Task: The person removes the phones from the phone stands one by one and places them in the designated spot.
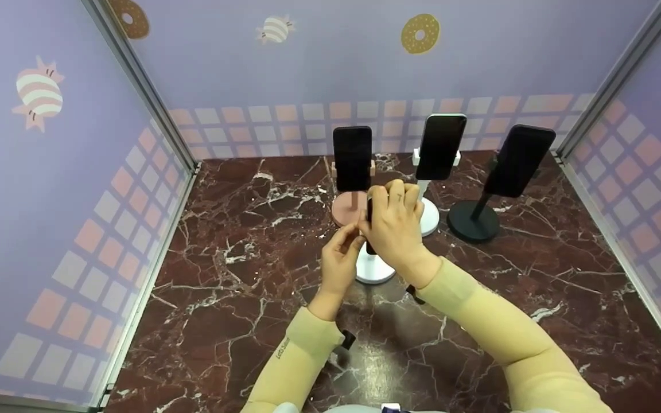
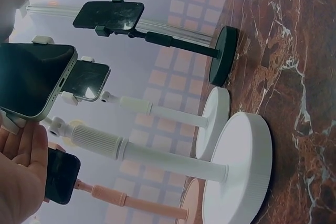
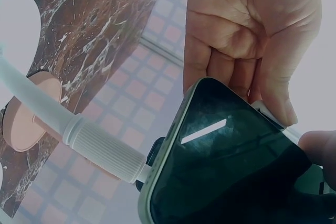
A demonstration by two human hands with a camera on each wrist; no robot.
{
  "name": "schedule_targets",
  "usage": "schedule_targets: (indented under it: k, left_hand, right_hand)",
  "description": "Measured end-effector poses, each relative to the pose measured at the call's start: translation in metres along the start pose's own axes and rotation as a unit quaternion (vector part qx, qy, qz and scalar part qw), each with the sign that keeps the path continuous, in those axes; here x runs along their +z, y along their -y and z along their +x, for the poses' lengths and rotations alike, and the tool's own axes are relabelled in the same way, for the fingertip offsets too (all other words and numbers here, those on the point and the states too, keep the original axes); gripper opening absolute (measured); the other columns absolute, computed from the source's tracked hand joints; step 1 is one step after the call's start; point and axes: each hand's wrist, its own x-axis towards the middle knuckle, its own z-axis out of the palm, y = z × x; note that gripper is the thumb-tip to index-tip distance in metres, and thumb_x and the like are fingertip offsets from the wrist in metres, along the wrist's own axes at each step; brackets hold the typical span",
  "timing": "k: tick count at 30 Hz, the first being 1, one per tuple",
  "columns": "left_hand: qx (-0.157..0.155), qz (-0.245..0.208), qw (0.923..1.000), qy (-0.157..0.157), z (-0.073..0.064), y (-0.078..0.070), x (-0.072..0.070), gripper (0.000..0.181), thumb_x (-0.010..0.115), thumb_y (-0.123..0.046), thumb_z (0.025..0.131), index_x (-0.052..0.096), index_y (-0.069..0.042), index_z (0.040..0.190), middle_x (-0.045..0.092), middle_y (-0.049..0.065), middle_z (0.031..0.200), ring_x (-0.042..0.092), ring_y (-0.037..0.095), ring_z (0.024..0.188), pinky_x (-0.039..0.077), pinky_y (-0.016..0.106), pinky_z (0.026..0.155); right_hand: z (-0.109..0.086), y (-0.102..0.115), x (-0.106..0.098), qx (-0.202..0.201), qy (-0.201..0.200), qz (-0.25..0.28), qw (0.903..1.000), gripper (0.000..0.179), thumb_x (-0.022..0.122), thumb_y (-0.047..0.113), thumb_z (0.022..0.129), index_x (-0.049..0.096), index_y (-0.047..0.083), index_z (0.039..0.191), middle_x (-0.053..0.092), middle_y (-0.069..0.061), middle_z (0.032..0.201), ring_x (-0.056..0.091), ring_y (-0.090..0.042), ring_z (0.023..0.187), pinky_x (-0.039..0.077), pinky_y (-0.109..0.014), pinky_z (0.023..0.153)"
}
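Note:
A dark phone (image 2: 34, 80) with a pale rim sits sideways in the clamp (image 2: 43, 40) of the nearest white phone stand (image 1: 374, 271). My right hand (image 1: 393, 223) grips the phone from its right side; in the right wrist view its fingers pass behind the phone and its thumb lies by the white clamp. My left hand (image 1: 339, 261) pinches at the opposite side with thumb and forefinger, its fingertips at the clamp's other end in the left wrist view. In the head view, the right hand hides most of this phone.
Behind stand a pink stand (image 1: 346, 209) with a phone (image 1: 353, 158), another white stand (image 1: 429, 218) with a phone (image 1: 441, 146), and a black stand (image 1: 473, 222) with a phone (image 1: 520, 160). Patterned panels (image 1: 307, 74) enclose the marbled table (image 1: 238, 298) at the back and sides.

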Motion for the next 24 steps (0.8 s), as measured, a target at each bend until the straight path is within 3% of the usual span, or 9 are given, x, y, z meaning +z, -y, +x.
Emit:
schedule_targets:
  k: [10,24]
  left_hand:
    - [0.019,0.003,0.9997,-0.012,-0.0009,0.0025,0.0020,0.027,0.064,0.013,0.092,0.060,0.025,0.116,0.063,0.042,0.114,0.064,-0.003,0.109,0.055,0.019,0.099]
    - [0.006,0.000,1.0000,-0.004,-0.0012,0.0006,0.0012,0.029,0.064,0.008,0.095,0.060,0.023,0.119,0.064,0.040,0.119,0.064,-0.002,0.111,0.055,0.021,0.101]
  right_hand:
    - [0.0009,-0.0034,-0.0030,0.002,0.014,0.020,0.9997,0.043,0.081,0.013,0.075,0.052,0.006,0.105,0.048,-0.018,0.103,0.040,-0.042,0.101,0.039,-0.047,0.066]
    - [0.0007,-0.0081,-0.0089,-0.010,0.028,0.057,0.9979,0.044,0.081,0.012,0.074,0.052,0.005,0.106,0.047,-0.017,0.102,0.039,-0.041,0.101,0.039,-0.047,0.064]
